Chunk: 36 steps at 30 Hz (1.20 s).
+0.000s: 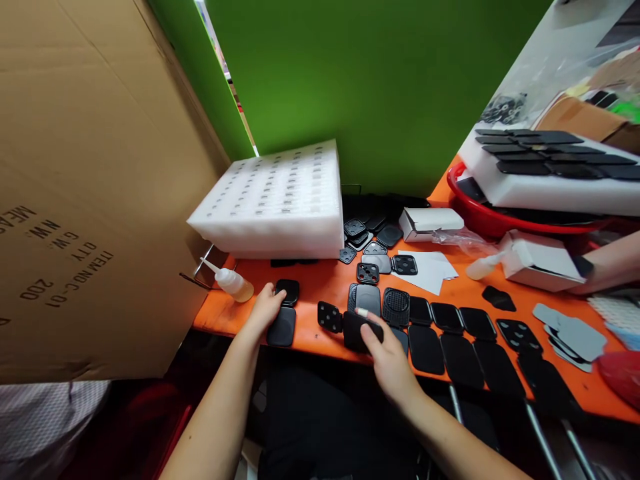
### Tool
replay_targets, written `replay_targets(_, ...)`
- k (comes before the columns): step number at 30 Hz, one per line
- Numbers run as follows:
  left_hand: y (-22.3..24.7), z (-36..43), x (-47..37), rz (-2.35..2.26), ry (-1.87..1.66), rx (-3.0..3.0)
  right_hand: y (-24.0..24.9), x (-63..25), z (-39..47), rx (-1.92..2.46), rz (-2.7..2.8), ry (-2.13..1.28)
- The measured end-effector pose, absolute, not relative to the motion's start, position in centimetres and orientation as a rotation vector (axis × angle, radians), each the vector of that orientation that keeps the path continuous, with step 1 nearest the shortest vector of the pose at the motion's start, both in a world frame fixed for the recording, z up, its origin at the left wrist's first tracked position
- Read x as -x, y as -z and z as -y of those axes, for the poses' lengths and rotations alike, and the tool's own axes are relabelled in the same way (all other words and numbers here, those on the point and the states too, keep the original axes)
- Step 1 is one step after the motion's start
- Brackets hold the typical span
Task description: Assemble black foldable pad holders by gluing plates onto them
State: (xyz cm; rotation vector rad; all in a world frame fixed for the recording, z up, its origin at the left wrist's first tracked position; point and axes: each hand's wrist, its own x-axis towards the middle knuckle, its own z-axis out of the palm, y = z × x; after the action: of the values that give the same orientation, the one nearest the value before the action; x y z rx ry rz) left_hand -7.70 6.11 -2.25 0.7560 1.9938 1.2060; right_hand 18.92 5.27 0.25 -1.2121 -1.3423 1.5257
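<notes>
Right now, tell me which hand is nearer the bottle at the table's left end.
Left. The left hand is just to the bottle's right, touching a black plate; the right hand is farther right, holding another black plate.

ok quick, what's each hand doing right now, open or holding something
Left hand: touching a black case on the table; grip cannot be told.
Right hand: closed, holding a second black case, opened out.

Carton (100, 167) left of table (313, 280), foam block (275, 203) on it, bottle (234, 285) before block; plates (461, 360) right
</notes>
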Motion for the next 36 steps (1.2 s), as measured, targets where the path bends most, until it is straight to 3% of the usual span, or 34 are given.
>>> replay_targets(9, -0.6, -5.6, 5.3, -1.753, -1.125, -0.665, -1.9, -19.8, -5.9, 1.123, 0.452, -1.93)
replay_targets(18, 1.2, -6.6, 7.3, -2.085, -1.024, -0.862, -0.6, -19.7, -2.3, 1.287, 0.313, -2.069)
replay_targets(26, 1.2, -6.7, 7.5, -2.337, -0.725, -1.232, -1.3, -15.9, -2.2, 1.073, 0.336, -2.145)
replay_targets(32, 0.1, -5.3, 5.4, -2.462, -0.723, -1.46, -0.8, -16.5, -1.6, 1.145, 0.827, -2.281)
replay_targets(36, -0.2, -3.9, 0.9, -2.225, -0.854, -1.724, -0.4, -20.1, -4.3, 1.165, 1.611, -1.801)
